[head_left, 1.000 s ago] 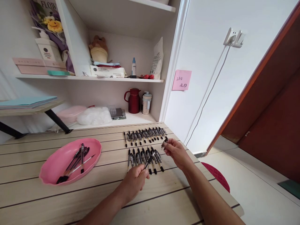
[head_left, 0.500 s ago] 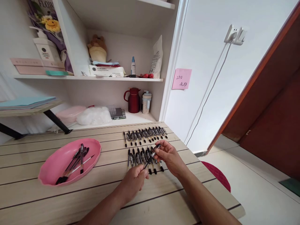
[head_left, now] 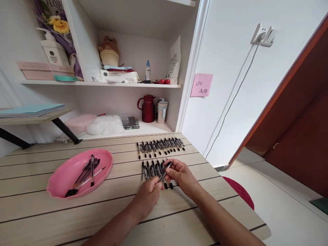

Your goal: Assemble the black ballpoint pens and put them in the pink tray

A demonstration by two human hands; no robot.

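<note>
Between my two hands is a black pen (head_left: 163, 175), tilted up to the right. The fingers of my left hand (head_left: 148, 194) are closed round its lower end. With thumb and fingers, my right hand (head_left: 180, 174) pinches the dark pen cap (head_left: 168, 165) at the upper end. Cap and barrel look joined, though fingers hide part of them. Beneath and behind my hands lies a row of black pens (head_left: 151, 169), partly covered. Farther back is a second row of pens with loose-looking caps between them (head_left: 160, 147).
A pink scalloped dish (head_left: 57, 179) holding several pens (head_left: 87, 174) and a thin white stick sits at the left. Behind the table are shelves with a red jug (head_left: 148, 108), a cup (head_left: 162, 111) and a plastic bag (head_left: 105, 125). A wall stands at the right.
My hands have come closer together, and less of the pen shows between them. The right hand has moved a little left and down. The view has shifted slightly.
</note>
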